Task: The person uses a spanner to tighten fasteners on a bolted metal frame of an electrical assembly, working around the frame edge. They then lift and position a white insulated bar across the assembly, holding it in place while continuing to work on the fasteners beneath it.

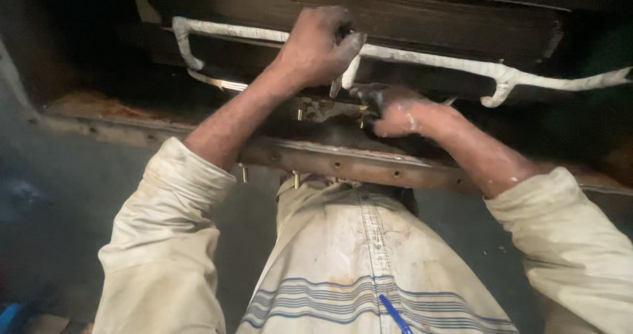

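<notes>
My left hand [316,47] is closed around a white-wrapped pipe [428,60] that runs across the dark underside of a wooden body. My right hand [395,113] sits just below and to the right. Its grimy fingers pinch something small at a metal bracket [323,110], and the fingertips hide it. A rusty steel rail [369,166] with bolt holes passes under both wrists. Small brass-coloured bolts [296,179] hang from it. Both sleeves are pale and stained.
Stacked dark wooden boards [409,17] fill the top. A curved metal strip [214,81] shows at the left under the pipe's bend. A rusty ledge [99,106] runs along the left. My pale striped shirt [369,268] carries a blue pen [395,314].
</notes>
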The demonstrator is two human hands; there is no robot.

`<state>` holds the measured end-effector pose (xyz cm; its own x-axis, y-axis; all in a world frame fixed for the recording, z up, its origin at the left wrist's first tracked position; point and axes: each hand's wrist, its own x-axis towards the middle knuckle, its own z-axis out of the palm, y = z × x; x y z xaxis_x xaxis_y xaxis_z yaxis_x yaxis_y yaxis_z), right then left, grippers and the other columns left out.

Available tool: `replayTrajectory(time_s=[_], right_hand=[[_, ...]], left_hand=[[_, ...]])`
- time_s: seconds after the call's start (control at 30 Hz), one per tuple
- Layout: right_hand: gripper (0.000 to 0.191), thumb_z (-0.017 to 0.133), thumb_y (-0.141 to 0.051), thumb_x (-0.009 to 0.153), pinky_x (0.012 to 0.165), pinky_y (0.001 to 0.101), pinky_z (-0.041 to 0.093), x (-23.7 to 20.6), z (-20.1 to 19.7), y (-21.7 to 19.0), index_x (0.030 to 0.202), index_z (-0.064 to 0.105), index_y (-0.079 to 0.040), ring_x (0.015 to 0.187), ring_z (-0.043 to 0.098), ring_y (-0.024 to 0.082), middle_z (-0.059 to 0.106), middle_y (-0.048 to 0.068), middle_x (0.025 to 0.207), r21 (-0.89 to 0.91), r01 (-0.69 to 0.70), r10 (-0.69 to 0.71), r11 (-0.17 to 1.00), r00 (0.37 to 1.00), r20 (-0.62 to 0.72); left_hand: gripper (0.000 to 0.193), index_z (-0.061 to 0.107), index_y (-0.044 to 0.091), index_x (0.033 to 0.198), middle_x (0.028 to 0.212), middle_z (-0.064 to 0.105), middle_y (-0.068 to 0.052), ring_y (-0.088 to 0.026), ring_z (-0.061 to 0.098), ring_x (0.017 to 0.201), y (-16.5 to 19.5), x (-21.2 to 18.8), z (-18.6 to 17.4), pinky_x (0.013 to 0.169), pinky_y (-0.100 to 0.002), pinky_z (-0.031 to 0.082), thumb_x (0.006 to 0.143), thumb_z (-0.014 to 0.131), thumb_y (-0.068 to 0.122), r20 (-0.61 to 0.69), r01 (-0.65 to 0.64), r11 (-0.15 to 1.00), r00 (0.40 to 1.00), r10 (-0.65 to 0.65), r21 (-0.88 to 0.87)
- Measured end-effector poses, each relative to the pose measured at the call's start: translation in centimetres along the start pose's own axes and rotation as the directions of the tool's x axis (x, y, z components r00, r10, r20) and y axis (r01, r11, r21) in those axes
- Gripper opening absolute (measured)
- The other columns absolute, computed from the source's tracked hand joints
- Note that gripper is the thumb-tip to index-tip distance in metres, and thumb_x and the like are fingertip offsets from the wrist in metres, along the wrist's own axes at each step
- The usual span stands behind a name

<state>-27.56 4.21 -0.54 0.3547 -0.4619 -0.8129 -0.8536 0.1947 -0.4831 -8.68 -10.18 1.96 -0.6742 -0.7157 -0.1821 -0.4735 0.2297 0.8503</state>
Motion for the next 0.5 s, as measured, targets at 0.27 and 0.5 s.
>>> replayTrajectory(time_s=[0.27, 0.5], right_hand=[[0.053, 0.067, -0.046, 0.089, 0.091, 0.0501, 0.056, -1.5, -0.7, 0.8, 0.108, 0.073, 0.002, 0.093, 0.071, 0.041, 0.073, 0.027, 0.094, -0.036, -0.086, 0.088, 0.996, 0.994, 0.071], [0.051, 0.073, -0.044, 0.088, 0.096, 0.0545, 0.050, -0.3, -0.9, -2.1, 0.102, 0.074, 0.004, 0.097, 0.066, 0.046, 0.072, 0.029, 0.090, -0.074, -0.019, 0.001, 0.997, 0.972, -0.235]], left_hand=[[0.039, 0.074, 0.000, 0.103, 0.086, 0.076, -0.017, -0.027, 0.076, 0.076, -2.1, 0.3, -2.1, 0.075, -0.040, 0.059, 0.091, 0.073, 0.038, 0.138, 0.218, 0.974, 0.968, -0.208, -0.062], [0.053, 0.066, -0.004, 0.118, 0.094, 0.066, -0.013, -0.026, 0.074, 0.076, 1.5, 1.5, -4.0, 0.078, -0.039, 0.059, 0.090, 0.070, 0.042, 0.315, 0.316, 0.948, 0.903, -0.293, -0.023]])
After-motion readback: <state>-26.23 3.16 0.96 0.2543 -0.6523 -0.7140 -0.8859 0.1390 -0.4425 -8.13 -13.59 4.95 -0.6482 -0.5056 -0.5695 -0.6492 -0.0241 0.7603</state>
